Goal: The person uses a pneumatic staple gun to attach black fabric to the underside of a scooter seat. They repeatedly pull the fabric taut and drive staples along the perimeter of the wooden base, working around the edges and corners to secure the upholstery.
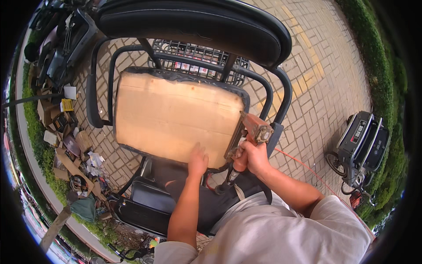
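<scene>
A pale wooden board (176, 114) with dark cover material folded round its edges lies across the frame of a black-railed seat. My right hand (252, 154) is wrapped round the handle of an orange air staple gun (256, 127). The gun's nose is at the board's right edge; I cannot tell whether it touches. My left hand (198, 160) rests on the board near its front edge, fingers stretched forward and slightly blurred, with nothing held. A padded black backrest (198, 31) rises beyond the board.
A thin orange hose (303, 163) runs off to the right. Behind the board is a black wire basket (202, 59). Cardboard boxes and scraps (72, 158) are heaped at the left. A black cart-like vehicle (361, 147) stands on the right by a hedge (378, 57).
</scene>
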The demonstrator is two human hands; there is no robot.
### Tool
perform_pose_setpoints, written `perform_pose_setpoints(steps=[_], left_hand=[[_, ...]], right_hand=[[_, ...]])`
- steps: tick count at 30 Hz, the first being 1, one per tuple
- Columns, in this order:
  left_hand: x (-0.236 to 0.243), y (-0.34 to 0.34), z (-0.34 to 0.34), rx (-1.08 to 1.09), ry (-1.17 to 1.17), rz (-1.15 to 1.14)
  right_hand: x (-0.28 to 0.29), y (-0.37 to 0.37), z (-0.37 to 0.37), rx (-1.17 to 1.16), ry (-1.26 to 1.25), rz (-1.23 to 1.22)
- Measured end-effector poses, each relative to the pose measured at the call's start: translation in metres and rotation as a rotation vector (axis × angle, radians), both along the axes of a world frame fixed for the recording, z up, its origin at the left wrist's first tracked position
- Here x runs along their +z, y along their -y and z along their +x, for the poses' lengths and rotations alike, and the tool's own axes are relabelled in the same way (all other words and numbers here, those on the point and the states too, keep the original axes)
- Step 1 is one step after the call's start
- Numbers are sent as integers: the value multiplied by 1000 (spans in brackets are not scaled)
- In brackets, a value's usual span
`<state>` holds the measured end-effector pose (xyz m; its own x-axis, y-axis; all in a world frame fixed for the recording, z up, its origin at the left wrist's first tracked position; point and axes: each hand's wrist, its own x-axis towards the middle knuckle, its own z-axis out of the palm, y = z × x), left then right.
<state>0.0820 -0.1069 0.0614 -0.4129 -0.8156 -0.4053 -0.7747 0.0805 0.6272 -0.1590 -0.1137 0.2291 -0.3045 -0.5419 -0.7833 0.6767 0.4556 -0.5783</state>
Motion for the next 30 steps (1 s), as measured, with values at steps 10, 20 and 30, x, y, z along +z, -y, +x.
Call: perform_pose_setpoints(steps=[10,20,30], left_hand=[[2,26,98,1052,-11,-42],[-33,136,187,1070,61,-428],[-44,352,201,642,116,-659]], right_hand=[[113,74,8,348,115,-236],[157,256,128,954,-611,-751],[-8,388,207,1639,-653,-192]])
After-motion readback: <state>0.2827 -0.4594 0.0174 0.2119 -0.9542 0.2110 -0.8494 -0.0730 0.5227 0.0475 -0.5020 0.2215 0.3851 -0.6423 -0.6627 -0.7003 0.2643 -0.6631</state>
